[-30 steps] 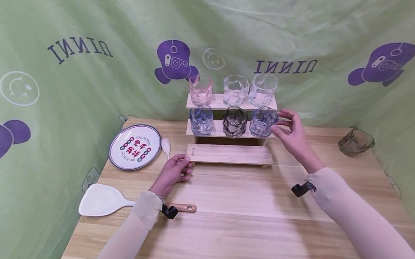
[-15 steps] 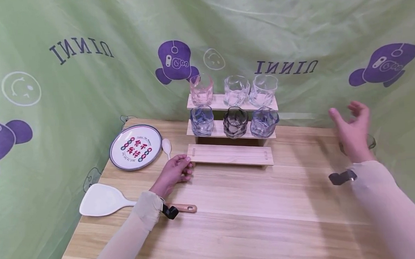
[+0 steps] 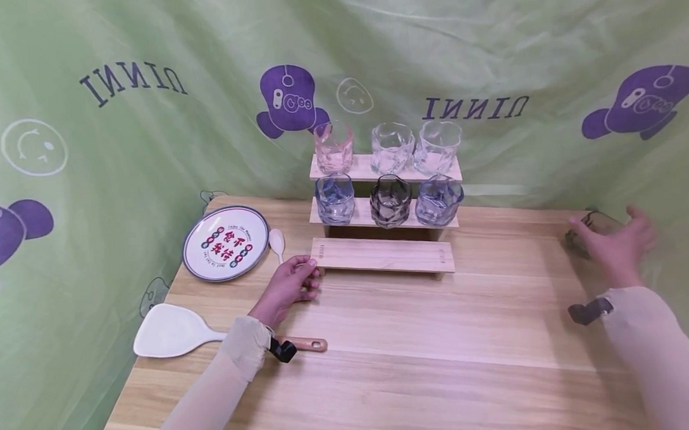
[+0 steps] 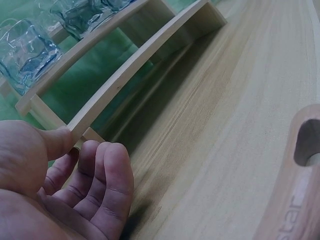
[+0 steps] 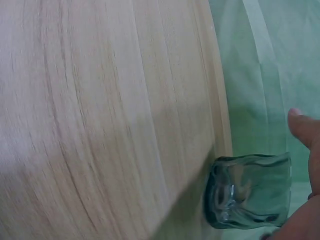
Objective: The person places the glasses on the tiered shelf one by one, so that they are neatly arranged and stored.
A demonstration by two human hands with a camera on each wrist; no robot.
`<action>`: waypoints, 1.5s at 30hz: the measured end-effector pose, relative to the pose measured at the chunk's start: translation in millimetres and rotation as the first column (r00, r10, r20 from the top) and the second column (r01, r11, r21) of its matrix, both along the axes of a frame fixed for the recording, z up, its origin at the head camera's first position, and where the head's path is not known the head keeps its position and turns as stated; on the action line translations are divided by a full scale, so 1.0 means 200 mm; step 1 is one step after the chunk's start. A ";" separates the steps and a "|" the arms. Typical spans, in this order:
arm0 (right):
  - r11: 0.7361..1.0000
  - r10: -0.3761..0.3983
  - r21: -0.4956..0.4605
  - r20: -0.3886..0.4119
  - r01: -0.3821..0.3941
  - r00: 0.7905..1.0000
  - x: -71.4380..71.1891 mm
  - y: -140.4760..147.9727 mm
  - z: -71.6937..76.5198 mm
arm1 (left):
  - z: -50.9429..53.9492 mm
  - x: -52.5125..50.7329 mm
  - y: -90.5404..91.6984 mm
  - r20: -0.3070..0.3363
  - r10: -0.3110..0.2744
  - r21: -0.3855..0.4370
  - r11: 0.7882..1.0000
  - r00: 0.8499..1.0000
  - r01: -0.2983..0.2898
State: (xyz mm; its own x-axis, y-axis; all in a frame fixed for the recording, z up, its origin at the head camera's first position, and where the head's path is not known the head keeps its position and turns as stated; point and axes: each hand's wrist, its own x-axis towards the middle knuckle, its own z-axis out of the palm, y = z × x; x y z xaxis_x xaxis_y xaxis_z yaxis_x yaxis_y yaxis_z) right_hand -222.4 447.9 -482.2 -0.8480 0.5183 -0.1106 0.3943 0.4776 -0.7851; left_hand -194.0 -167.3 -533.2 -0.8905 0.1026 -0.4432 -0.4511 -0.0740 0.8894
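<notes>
At the lower left corner of a wooden tiered rack (image 3: 382, 255), my left hand (image 3: 286, 288) pinches the end of the lowest board. The left wrist view shows its thumb (image 4: 59, 141) on the board's corner and the fingers curled below. My right hand (image 3: 622, 251), blurred, spreads its thumb and fingers around a dark tinted glass (image 3: 576, 243) at the table's far right; the hand partly hides it. In the right wrist view this glass (image 5: 252, 192) stands near the table edge, and the visible thumb is apart from it.
Two blue glasses (image 3: 335, 199) and a grey one (image 3: 390, 202) stand on the middle board. Above are a pink glass (image 3: 334, 151) and two colourless ones (image 3: 392, 151). Left lie a plate (image 3: 226, 243), a small spoon (image 3: 276, 244) and a white turner (image 3: 172, 332). Green curtain surrounds the table.
My right hand has let go of the blue glass at the right end of the middle board and moved right to the dark glass. My left hand has stayed at the rack.
</notes>
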 end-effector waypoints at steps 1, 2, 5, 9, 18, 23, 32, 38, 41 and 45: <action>1.000 0.009 -0.011 -0.001 -0.009 1.000 0.00 0.00 -0.01 | 0.00 0.00 0.00 0.000 0.003 -0.001 1.000 1.000 -0.003; 0.999 0.014 -0.029 -0.004 -0.014 1.000 0.00 0.00 -0.01 | 0.00 0.00 0.00 0.000 0.005 -0.001 1.000 1.000 -0.005; 0.998 0.005 -0.055 -0.017 -0.006 1.000 0.00 -0.02 -0.02 | 0.00 0.00 0.00 0.000 0.000 -0.010 1.000 1.000 0.000; 0.999 0.038 -0.020 -0.036 -0.039 0.999 0.00 -0.06 -0.03 | 0.00 0.00 0.00 0.001 -0.003 -0.008 1.000 1.000 0.003; 0.973 0.232 0.016 -0.123 -0.232 0.965 -0.01 -0.19 -0.11 | 0.00 0.01 0.01 -0.008 0.005 0.026 1.000 1.000 -0.005; 0.928 0.370 0.037 -0.176 -0.370 0.912 -0.01 -0.23 -0.14 | -0.01 0.00 0.01 -0.005 0.008 0.025 1.000 1.000 -0.007; 0.908 0.413 -0.063 -0.033 -0.414 0.910 0.03 -0.24 -0.20 | -0.01 0.01 0.01 -0.006 0.004 0.025 1.000 1.000 -0.004; 0.886 0.464 -0.002 0.000 -0.464 0.886 0.03 -0.25 -0.21 | -0.01 0.01 0.00 -0.002 0.017 0.021 1.000 1.000 -0.017; 0.862 0.506 -0.002 0.011 -0.506 0.862 0.04 -0.27 -0.21 | -0.01 0.01 0.00 -0.004 0.015 0.020 1.000 1.000 -0.015; 0.842 0.538 -0.026 -0.010 -0.538 0.843 0.05 -0.30 -0.22 | 0.00 0.01 0.01 -0.008 0.006 0.022 1.000 1.000 -0.006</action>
State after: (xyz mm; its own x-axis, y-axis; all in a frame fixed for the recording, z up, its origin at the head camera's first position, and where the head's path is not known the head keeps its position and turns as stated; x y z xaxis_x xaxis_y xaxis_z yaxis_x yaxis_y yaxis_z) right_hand -211.8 388.5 -525.5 -0.9930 -0.0229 -0.1156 0.0795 0.5933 -0.8011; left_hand -192.7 -166.0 -534.0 -0.8945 0.1070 -0.4341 -0.4438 -0.0962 0.8909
